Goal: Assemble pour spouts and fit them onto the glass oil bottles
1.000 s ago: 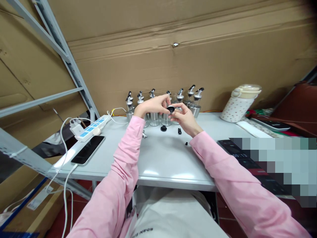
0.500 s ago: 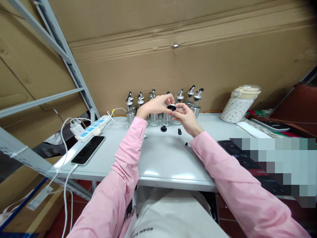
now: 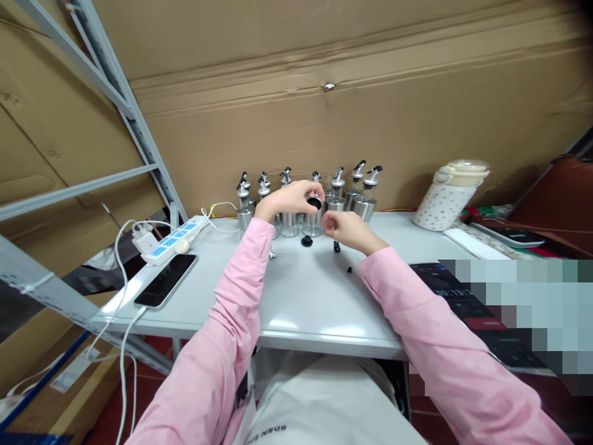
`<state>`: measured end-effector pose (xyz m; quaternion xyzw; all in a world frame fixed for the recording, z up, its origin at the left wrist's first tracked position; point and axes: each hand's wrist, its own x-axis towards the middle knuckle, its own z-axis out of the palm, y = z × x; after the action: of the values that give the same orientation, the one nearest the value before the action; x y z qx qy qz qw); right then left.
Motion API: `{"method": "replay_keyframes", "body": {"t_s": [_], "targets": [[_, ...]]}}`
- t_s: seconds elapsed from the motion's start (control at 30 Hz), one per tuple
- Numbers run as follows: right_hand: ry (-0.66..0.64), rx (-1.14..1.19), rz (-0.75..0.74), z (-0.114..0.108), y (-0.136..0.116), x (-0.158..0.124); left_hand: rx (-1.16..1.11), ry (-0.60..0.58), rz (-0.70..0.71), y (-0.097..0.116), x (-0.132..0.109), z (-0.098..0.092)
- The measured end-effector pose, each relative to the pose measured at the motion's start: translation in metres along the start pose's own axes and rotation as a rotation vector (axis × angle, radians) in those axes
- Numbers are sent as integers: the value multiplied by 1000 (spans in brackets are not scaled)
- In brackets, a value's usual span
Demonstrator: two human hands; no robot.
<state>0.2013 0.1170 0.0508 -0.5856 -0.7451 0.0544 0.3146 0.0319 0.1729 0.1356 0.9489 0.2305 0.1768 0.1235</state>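
My left hand (image 3: 296, 199) is closed on a small round cap with a black inside and a silvery rim (image 3: 314, 203), held above the table with its black side facing me. My right hand (image 3: 346, 228) is just right of and below the cap, its fingers curled together and slightly blurred. Whether anything is between them is hidden. On the table under the hands lie a black ribbed stopper (image 3: 306, 241), a black clip-like piece (image 3: 336, 247) and a tiny black part (image 3: 349, 270). A small silvery piece (image 3: 272, 254) lies near my left sleeve.
Several glass-and-steel bottles with pour spouts (image 3: 365, 201) stand at the back before a cardboard wall (image 3: 278, 130). On the left are a power strip (image 3: 173, 241) and a phone (image 3: 165, 281) with cables. A spotted tumbler (image 3: 447, 198) and a timer screen (image 3: 456, 296) are on the right.
My right hand has come away from the cap, downward, and its fingers have curled in. The cap in my left hand has tipped so its black inside faces me more.
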Motion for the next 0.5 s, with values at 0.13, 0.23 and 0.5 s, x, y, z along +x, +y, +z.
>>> {"method": "replay_keyframes", "body": {"t_s": [0.13,0.23,0.5], "targets": [[-275,-305,97,-4,16,0,-49,-64,6,-7,-1,0],[-427,-409,168,-4,26,2,-89,-111,-15,-9,-1,2],[-524,-418,226,3,33,4,-181,-129,-75,-13,2,4]]}}
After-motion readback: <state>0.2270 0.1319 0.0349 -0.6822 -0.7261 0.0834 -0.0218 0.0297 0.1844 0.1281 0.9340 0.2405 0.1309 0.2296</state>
